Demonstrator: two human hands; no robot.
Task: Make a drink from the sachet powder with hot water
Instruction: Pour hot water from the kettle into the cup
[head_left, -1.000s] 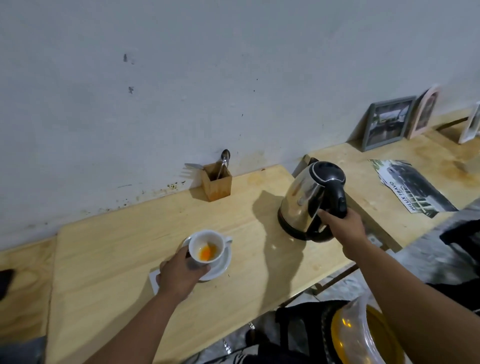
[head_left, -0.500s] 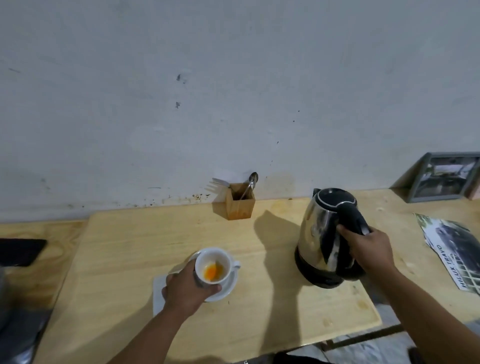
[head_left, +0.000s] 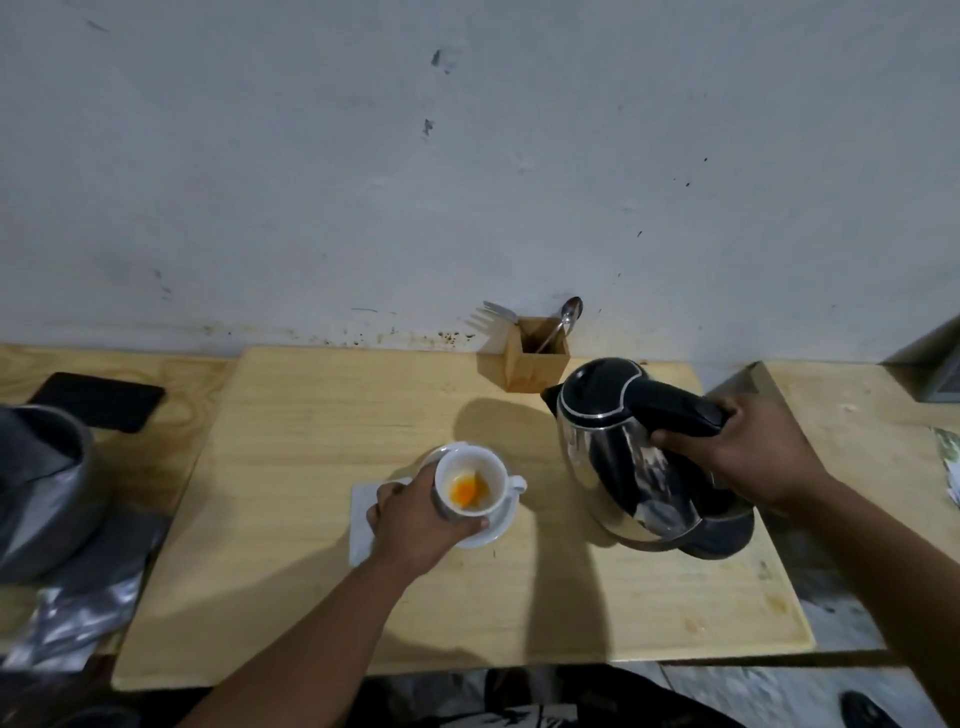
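Observation:
A white cup with orange powder at its bottom stands on a white saucer, which rests on a white napkin. My left hand wraps around the cup's left side. A steel kettle with a black lid and handle is to the right of the cup, tilted with its spout toward the wall. My right hand grips the kettle's black handle. The kettle's black base shows under it.
A wooden holder with a spoon and a fork stands by the wall. A dark phone and a grey pot with foil packets lie at the left. The wooden table's front edge is near me.
The view has swung left and down over the table. My right hand has brought the kettle closer to the cup and tilted it. My left hand stays on the cup.

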